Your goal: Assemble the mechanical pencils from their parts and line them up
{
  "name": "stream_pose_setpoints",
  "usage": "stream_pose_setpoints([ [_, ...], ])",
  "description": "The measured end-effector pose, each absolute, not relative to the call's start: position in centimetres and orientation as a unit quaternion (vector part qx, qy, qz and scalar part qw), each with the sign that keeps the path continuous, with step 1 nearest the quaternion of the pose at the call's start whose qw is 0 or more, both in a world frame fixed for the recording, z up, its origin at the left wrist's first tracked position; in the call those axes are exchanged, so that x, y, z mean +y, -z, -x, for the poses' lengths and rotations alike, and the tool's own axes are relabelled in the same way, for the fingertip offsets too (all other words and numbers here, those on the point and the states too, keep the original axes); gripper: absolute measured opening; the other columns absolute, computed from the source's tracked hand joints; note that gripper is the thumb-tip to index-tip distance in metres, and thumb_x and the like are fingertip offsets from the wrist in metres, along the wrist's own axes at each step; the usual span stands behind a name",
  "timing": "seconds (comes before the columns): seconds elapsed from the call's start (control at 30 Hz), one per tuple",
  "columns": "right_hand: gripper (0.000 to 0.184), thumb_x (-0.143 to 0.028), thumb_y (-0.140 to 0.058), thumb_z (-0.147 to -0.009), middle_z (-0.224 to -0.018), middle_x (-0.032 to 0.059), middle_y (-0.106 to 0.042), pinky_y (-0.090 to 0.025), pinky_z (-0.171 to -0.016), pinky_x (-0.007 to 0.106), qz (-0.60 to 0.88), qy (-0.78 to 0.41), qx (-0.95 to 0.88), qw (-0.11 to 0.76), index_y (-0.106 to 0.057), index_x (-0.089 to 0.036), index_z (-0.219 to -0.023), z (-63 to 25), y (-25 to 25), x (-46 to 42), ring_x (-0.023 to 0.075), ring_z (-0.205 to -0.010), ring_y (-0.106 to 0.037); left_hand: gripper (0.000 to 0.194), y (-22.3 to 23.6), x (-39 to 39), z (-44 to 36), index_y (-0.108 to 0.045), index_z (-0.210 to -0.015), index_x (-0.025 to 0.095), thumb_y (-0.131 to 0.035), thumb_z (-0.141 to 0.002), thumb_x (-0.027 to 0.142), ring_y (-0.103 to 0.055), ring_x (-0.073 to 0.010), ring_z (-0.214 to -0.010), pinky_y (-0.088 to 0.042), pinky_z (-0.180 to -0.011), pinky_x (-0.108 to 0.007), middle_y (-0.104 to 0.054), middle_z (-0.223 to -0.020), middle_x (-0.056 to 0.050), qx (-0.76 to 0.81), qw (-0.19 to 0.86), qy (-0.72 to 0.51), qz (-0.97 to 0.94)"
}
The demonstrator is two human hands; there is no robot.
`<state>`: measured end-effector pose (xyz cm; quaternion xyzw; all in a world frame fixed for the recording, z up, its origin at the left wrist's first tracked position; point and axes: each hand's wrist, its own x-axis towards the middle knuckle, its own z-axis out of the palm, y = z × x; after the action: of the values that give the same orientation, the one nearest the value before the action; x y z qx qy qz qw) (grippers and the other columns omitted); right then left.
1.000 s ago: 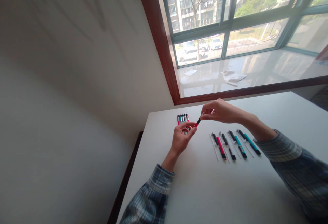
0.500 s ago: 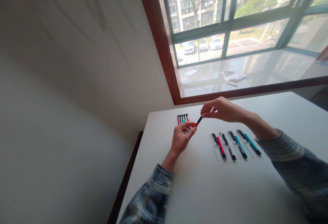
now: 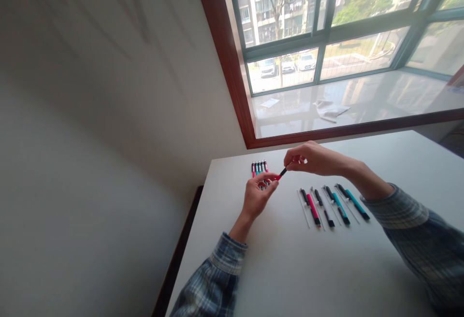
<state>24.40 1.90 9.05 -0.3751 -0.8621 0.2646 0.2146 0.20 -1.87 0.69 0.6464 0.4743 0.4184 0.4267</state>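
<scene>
Between my hands, above the far part of the white table (image 3: 268, 268), a red and black pen part (image 3: 283, 171) is held at a slant. My left hand (image 3: 258, 196) pinches its red lower end between thumb and fingers. At the black upper end, the fingertips of my right hand (image 3: 308, 158) are closed on it; whether they also hold a smaller piece cannot be seen. Partly behind my left hand, several assembled pens (image 3: 259, 166) lie side by side. To the right lie rows of pen parts: a red barrel (image 3: 312, 208), teal barrels (image 3: 357, 204), black grips (image 3: 329, 218) and thin white refills (image 3: 303, 209).
A wall (image 3: 108, 162) rises along the table's left side. Behind the table is a window with a red-brown frame (image 3: 250, 136). A white cloth (image 3: 329, 110) and a paper (image 3: 270, 102) lie on its sill.
My right hand has lowered very slightly, staying at the black end of the pen part. My left hand keeps its pinch, and the parts on the table lie as before.
</scene>
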Motion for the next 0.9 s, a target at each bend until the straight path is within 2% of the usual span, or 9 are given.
stream_pose_setpoints([
  [0.1, 0.042, -0.056, -0.059, -0.097, -0.074, 0.0055, -0.072, -0.041, -0.057, 0.031, 0.399, -0.236, -0.864, 0.197, -0.077, -0.019, -0.09, -24.23, -9.02, 1.84, 0.0159, -0.061, -0.06, 0.022, -1.02, -2.0, -0.32, -0.082, -0.099, 0.022, -0.074, -0.086, 0.038, -0.056, -0.0154, -0.074, -0.047, -0.069, -0.029, -0.078, -0.102, -0.005, 0.476, 0.422, -0.414, -0.651],
  [0.23, 0.038, -0.055, -0.066, -0.092, -0.09, 0.0079, -0.076, -0.047, -0.062, 0.031, 0.375, -0.258, -0.865, 0.212, -0.075, -0.02, -0.103, -24.33, -8.95, 1.9, 0.019, -0.073, -0.067, 0.023, -1.07, -1.99, -0.34, -0.082, -0.099, 0.021, -0.074, -0.085, 0.038, -0.057, -0.0155, -0.073, -0.047, -0.069, -0.029, -0.078, -0.1, -0.006, 0.477, 0.42, -0.418, -0.649],
  [0.4, 0.032, -0.049, -0.064, -0.095, -0.083, 0.0067, -0.074, -0.046, -0.061, 0.032, 0.383, -0.24, -0.871, 0.192, -0.076, -0.02, -0.093, -24.34, -9.05, 1.75, 0.018, -0.07, -0.065, 0.023, -0.91, -1.92, -0.29, -0.082, -0.098, 0.021, -0.074, -0.085, 0.039, -0.056, -0.0155, -0.073, -0.047, -0.069, -0.029, -0.077, -0.101, -0.006, 0.479, 0.415, -0.415, -0.653],
  [0.53, 0.028, -0.044, -0.067, -0.092, -0.097, 0.0077, -0.076, -0.049, -0.065, 0.031, 0.358, -0.255, -0.875, 0.203, -0.074, -0.02, -0.104, -24.3, -8.94, 1.73, 0.0185, -0.078, -0.068, 0.022, -0.83, -1.93, -0.26, -0.081, -0.098, 0.021, -0.074, -0.085, 0.038, -0.055, -0.0155, -0.073, -0.046, -0.07, -0.029, -0.077, -0.097, -0.005, 0.481, 0.414, -0.415, -0.652],
  [0.7, 0.028, -0.045, -0.062, -0.095, -0.086, 0.0065, -0.075, -0.047, -0.065, 0.033, 0.373, -0.228, -0.879, 0.191, -0.075, -0.02, -0.09, -24.26, -8.84, 1.81, 0.019, -0.074, -0.066, 0.021, -0.93, -1.99, -0.27, -0.081, -0.098, 0.021, -0.073, -0.086, 0.037, -0.056, -0.0158, -0.075, -0.047, -0.072, -0.029, -0.077, -0.101, -0.005, 0.48, 0.414, -0.412, -0.655],
  [0.83, 0.024, -0.042, -0.068, -0.09, -0.094, 0.0076, -0.075, -0.048, -0.065, 0.032, 0.36, -0.235, -0.879, 0.205, -0.074, -0.02, -0.098, -24.26, -8.82, 1.82, 0.0193, -0.078, -0.066, 0.021, -0.99, -2.01, -0.31, -0.081, -0.098, 0.021, -0.073, -0.086, 0.037, -0.057, -0.0161, -0.075, -0.047, -0.072, -0.029, -0.077, -0.1, -0.006, 0.479, 0.416, -0.414, -0.653],
  [0.9, 0.022, -0.041, -0.067, -0.091, -0.091, 0.0069, -0.075, -0.048, -0.066, 0.032, 0.36, -0.231, -0.881, 0.201, -0.074, -0.02, -0.095, -24.25, -8.8, 1.83, 0.019, -0.077, -0.066, 0.021, -1.0, -2.0, -0.31, -0.081, -0.098, 0.021, -0.073, -0.086, 0.036, -0.056, -0.0159, -0.075, -0.047, -0.071, -0.029, -0.077, -0.099, -0.005, 0.48, 0.416, -0.415, -0.651],
])
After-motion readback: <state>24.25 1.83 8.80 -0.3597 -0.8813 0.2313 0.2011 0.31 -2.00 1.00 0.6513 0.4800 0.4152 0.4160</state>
